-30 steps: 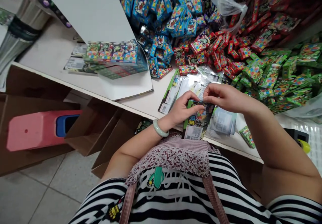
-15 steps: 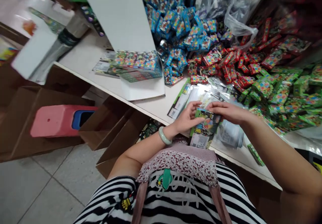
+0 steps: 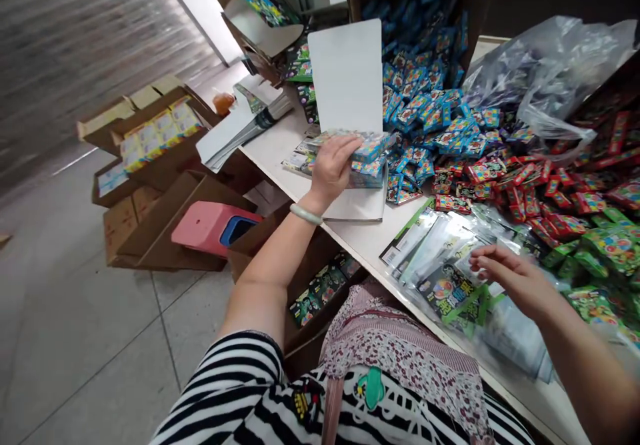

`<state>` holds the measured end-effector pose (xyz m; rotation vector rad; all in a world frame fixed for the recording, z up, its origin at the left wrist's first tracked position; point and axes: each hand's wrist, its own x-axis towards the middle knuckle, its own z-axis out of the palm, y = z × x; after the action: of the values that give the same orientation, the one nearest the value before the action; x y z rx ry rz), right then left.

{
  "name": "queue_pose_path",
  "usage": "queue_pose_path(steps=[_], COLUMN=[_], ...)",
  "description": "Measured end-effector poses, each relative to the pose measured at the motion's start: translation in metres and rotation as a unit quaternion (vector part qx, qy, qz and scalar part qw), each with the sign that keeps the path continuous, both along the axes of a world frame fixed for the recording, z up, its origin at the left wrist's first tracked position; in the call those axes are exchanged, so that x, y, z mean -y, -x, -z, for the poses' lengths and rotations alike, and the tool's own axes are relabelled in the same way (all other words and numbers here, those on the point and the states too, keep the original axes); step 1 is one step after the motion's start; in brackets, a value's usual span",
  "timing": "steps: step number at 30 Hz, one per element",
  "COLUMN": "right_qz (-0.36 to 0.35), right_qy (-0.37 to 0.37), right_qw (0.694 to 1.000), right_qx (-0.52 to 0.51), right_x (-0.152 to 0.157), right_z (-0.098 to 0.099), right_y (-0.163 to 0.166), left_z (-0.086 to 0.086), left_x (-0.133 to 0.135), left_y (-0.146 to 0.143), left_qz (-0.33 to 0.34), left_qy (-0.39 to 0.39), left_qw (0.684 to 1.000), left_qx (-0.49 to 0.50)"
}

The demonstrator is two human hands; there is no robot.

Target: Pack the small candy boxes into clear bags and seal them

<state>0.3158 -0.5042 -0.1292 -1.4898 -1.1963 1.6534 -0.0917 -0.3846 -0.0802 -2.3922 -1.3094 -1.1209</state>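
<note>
Boxes point(image 3: 373, 148) at twelve o'clock are gripped from above by the left hand point(image 3: 333, 165), apparently so the stack is kept together, while packets point(image 3: 443, 291) at two o'clock are only brushed by the released right hand point(image 3: 510, 275).

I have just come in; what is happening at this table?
A person in a striped top works at a white table. The left hand grips the top of a display box filled with small packs. The right hand is over the clear packets near the table edge; whether it pinches one, I cannot tell. Heaps of blue packs, red packs and green packs lie behind.
</note>
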Motion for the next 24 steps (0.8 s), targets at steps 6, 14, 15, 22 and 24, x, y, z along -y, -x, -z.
queue_pose_path(steps=[6, 14, 15, 22, 24], right_qz=[-0.083, -0.09, -0.093, -0.104, -0.095], right_qy=[-0.02, -0.039, -0.039, -0.036, -0.031], right_qw=[0.996, 0.993, 0.993, 0.993, 0.994], right_qx=[0.033, 0.059, 0.055, 0.039, 0.031], right_x=[0.011, 0.011, 0.01, 0.015, 0.018], right_z=[0.003, 0.005, 0.005, 0.013, 0.014], right_y=[0.025, 0.025, 0.027, 0.028, 0.025], left_z=[0.045, 0.047, 0.045, 0.048, 0.053], left_x=[-0.033, -0.035, -0.039, -0.069, -0.077], left_y=[0.006, 0.013, 0.014, 0.021, 0.023], left_qz=[-0.024, -0.067, -0.077, -0.077, -0.062], left_qy=[0.136, 0.169, 0.168, 0.171, 0.169], left_qw=[0.976, 0.97, 0.97, 0.978, 0.982], left_qx=[-0.17, -0.164, -0.158, -0.09, -0.062])
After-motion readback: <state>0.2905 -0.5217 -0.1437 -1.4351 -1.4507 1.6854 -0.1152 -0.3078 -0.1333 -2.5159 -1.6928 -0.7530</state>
